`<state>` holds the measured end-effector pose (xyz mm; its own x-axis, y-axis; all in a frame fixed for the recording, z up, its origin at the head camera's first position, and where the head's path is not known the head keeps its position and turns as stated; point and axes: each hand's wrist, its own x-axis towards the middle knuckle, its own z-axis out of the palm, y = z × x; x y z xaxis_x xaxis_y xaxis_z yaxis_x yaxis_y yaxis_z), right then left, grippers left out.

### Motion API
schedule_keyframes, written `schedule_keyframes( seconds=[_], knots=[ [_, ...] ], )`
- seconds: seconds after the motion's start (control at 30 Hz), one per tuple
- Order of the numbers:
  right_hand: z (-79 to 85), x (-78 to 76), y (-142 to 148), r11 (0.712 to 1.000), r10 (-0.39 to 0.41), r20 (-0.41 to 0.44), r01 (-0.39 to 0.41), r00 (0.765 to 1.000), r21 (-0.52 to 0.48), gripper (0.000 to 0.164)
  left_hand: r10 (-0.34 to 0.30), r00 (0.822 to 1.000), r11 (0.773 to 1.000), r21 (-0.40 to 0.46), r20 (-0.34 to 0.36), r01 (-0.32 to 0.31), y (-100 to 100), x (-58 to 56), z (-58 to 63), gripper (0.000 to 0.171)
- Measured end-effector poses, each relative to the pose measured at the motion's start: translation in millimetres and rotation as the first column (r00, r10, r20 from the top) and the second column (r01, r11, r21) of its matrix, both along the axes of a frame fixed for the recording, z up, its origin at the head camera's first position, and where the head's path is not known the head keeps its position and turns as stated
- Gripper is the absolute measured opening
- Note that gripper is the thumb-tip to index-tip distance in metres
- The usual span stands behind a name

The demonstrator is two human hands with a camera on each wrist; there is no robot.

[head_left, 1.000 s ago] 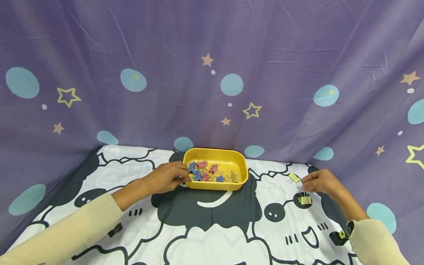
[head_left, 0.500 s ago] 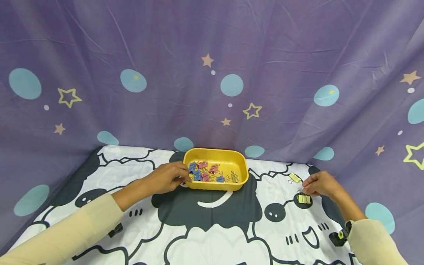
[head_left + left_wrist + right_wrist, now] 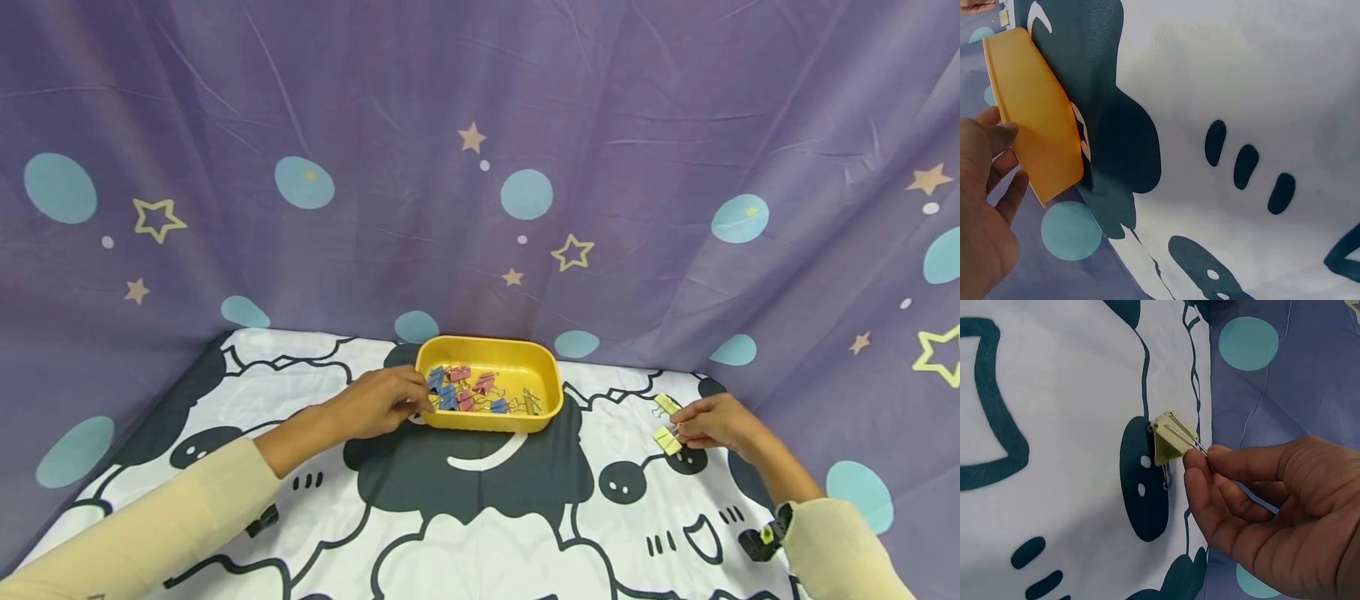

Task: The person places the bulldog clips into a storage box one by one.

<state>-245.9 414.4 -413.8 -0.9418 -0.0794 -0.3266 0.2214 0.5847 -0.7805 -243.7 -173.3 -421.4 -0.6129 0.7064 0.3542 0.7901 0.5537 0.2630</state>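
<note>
In the head view my right hand (image 3: pixel 712 423) pinches a yellow binder clip (image 3: pixel 666 440) by a wire handle. The right wrist view shows that binder clip (image 3: pixel 1172 436) between thumb and forefinger, over a dark oval print. A second yellow binder clip (image 3: pixel 664 403) lies just behind it, partly hidden by the fingers. My left hand (image 3: pixel 382 403) holds the left end of a yellow tray (image 3: pixel 517 354). In the left wrist view, the thumb lies on the wall of the tray (image 3: pixel 1041 106) near its rim. Inside are pink binder clips (image 3: pixel 485 382), blue binder clips (image 3: pixel 447 397) and a yellow one (image 3: pixel 532 402).
A white cloth (image 3: pixel 487 558) with dark cartoon-sheep prints covers the table. Right behind the tray rises a purple curtain (image 3: pixel 375 208) with stars and blue ovals.
My right hand has taken the nearer yellow binder clip by its handle and shifted it a little to the left, tilting it. The left hand and the tray have stayed put.
</note>
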Motion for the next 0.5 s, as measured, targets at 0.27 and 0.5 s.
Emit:
schedule_keyframes(
  seconds=[0.27,0.5],
  knots=[
    [-0.6,-2.6,-4,0.995,0.010,0.047,-0.005,0.999,-0.098,0.031,-0.002,1.000,1.000,0.003,-0.004,0.002,1,0.0,-1.3,0.025],
    [5.8,-9.2,-20,0.986,0.013,0.045,-0.006,0.999,-0.168,0.037,0.006,1.000,1.000,0.006,-0.017,-0.006,0,-0.3,-2.1,0.025]
  ],
)
